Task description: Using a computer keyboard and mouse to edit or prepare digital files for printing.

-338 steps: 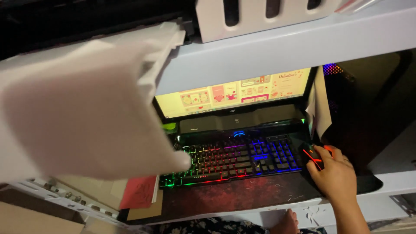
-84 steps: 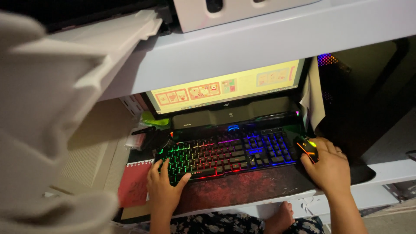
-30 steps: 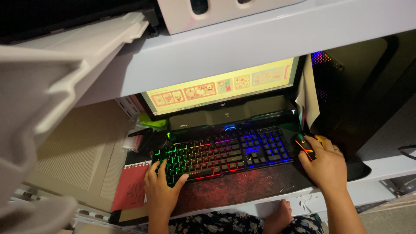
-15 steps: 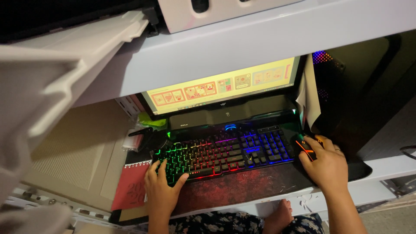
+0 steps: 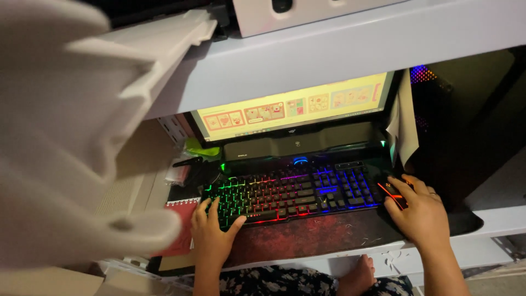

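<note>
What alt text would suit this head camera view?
A person's left hand rests on a rainbow-lit keyboard while the right hand covers a mouse, below a yellow-lit monitor.

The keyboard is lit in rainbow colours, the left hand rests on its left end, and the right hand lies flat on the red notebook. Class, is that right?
Not quite. The head view shows the right hand on the mouse beside the keyboard. The red notebook lies by the left hand.

1 wide, flat screen (image 5: 296, 107) is seen under the white shelf (image 5: 339, 49), glowing yellow with small pink pictures.
</note>
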